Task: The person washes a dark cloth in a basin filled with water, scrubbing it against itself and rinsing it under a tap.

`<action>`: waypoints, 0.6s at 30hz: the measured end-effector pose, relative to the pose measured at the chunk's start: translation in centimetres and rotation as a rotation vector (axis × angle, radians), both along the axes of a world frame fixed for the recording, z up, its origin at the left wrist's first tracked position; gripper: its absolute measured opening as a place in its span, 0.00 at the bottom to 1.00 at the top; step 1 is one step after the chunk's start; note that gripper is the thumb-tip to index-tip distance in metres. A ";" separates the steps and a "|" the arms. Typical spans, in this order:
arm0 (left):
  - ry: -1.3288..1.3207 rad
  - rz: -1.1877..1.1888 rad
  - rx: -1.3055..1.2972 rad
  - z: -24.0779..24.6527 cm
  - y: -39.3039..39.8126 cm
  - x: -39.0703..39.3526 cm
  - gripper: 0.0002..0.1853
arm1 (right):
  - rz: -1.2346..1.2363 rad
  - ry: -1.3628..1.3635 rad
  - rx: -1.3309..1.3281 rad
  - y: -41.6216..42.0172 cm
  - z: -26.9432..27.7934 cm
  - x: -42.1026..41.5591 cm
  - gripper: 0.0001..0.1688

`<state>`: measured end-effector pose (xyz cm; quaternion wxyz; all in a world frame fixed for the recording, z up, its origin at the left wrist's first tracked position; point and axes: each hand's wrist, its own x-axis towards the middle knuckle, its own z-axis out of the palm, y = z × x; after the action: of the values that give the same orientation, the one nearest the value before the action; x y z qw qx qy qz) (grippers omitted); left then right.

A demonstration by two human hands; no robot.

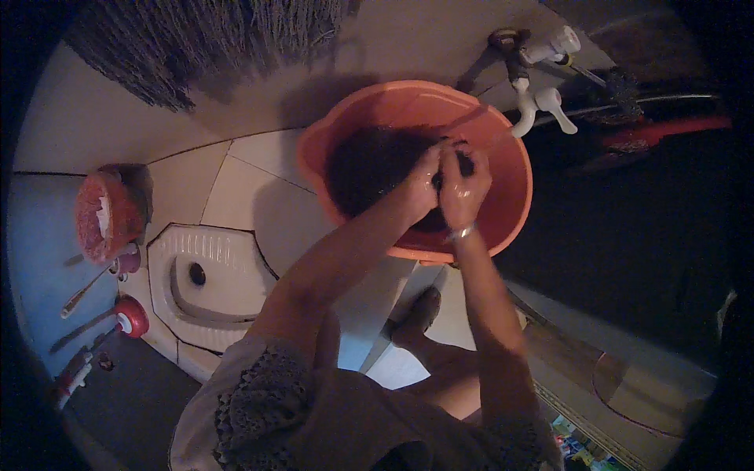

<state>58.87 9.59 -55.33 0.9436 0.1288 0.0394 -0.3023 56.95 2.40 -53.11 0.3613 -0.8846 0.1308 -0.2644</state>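
Both of my hands are together inside an orange plastic basin (511,197), just below a white tap (525,112). My left hand (425,185) and my right hand (466,191) look wet and grip a dark, bunched piece, probably cloth (466,163). Most of that piece is hidden by my fingers. A dark mass (371,171) fills the basin's left and middle; whether it is fabric or dark water is hard to tell. A bracelet (460,233) circles my right wrist.
Left of the basin, a squat toilet (230,288) is set in the tiled floor. Beyond it stand an orange bin (109,218), a long-handled brush (88,291) and a red round-based item (132,317). Mop strands (206,47) hang above. A large dark surface (618,235) lies right.
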 end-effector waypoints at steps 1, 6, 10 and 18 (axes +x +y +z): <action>0.050 -0.022 0.037 0.0 -0.6 0.3 0.17 | -0.053 0.028 0.023 -0.9 -0.3 1.0 0.14; 0.160 -0.118 0.140 0.1 -3.3 1.5 0.16 | -0.193 0.021 -0.117 -5.4 -1.5 4.7 0.16; 0.153 -0.157 0.026 0.3 -2.6 2.0 0.16 | -0.141 0.005 0.234 -5.9 0.5 3.2 0.14; -0.001 -0.107 0.000 -0.8 -0.8 0.7 0.13 | -0.018 -0.052 -0.040 0.8 0.9 0.0 0.10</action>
<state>59.58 8.83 -56.14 0.9262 0.1309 0.0320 -0.3522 56.96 3.20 -52.18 0.3444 -0.8832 0.1239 -0.2933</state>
